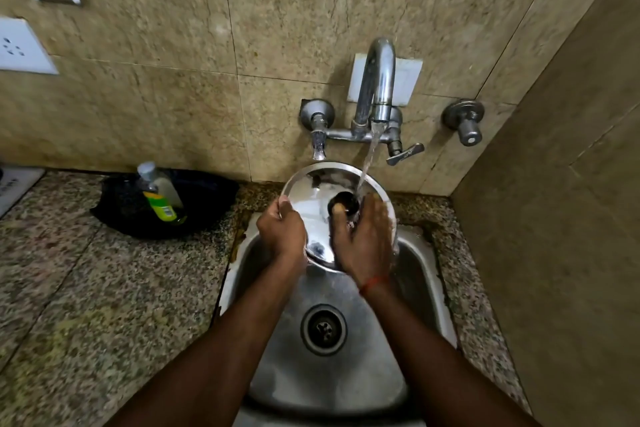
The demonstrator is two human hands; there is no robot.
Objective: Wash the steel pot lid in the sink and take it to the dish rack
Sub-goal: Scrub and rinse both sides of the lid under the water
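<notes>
- Forearms reach in from the bottom edge over the steel sink, with its drain showing between them.
- Round my right wrist runs a red thread.
- My left hand grasps the steel pot lid by its left rim, thumb on the face and fingers curled behind.
- My right hand lies on the lid's right half, thumb against the black knob. Its fingers are blurred, so I cannot tell whether they pinch the knob or only rub beside it.
- The lid stands tilted, top face toward me, above the back of the sink. Water from the tap lands just beside the knob.
- Being round, the lid has no long axis. I judge that the left hand's rim hold is what the carry will turn on. No dish rack is in view, so I cannot say which way to take it.
- Farther left on the counter, a bottle with a green and yellow label leans in a black bag. Its print is too small to read, as are the marks on the tap lever.
</notes>
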